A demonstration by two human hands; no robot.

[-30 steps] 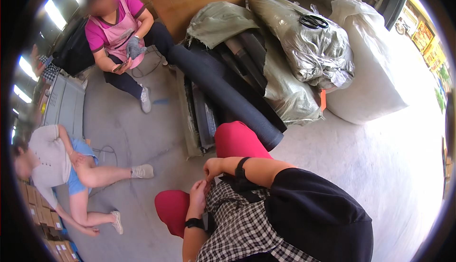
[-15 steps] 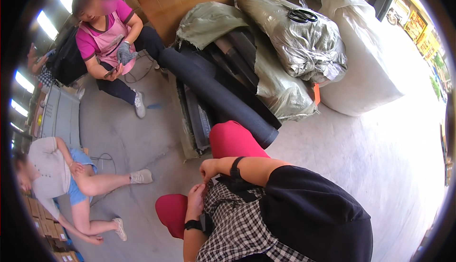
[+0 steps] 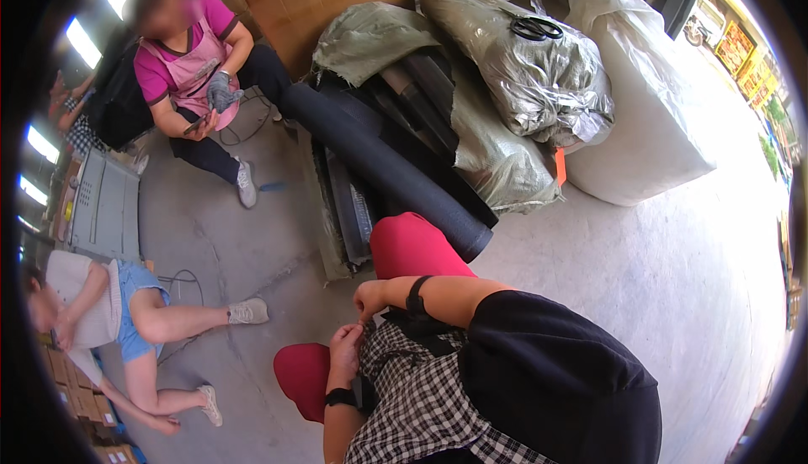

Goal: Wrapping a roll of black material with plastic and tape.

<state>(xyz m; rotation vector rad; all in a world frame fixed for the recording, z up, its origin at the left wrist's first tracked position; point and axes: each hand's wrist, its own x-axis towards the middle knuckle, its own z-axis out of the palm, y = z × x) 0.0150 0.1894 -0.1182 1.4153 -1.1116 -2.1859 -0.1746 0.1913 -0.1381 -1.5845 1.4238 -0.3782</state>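
My left hand (image 3: 345, 350) and my right hand (image 3: 370, 298) meet in front of my lap, fingers curled and fingertips close together. They hover at the upper edge of a black-and-white checked cloth (image 3: 421, 405) that lies over my red trousers (image 3: 412, 245). Anything pinched between the fingers is too small to make out. A black band sits on each wrist, and a black sleeve (image 3: 555, 380) covers my right upper arm.
A long black roll (image 3: 379, 165) lies on a low pallet ahead, with grey sacks (image 3: 497, 153), a clear bag (image 3: 539, 85) with scissors (image 3: 530, 28) on top and a white bag (image 3: 640, 127) behind. A person in pink (image 3: 194, 60) sits far left; another person (image 3: 118, 321) sits near left.
My hands stay together at my lap. The view has shifted slightly; the person in pink has moved their hands a little.
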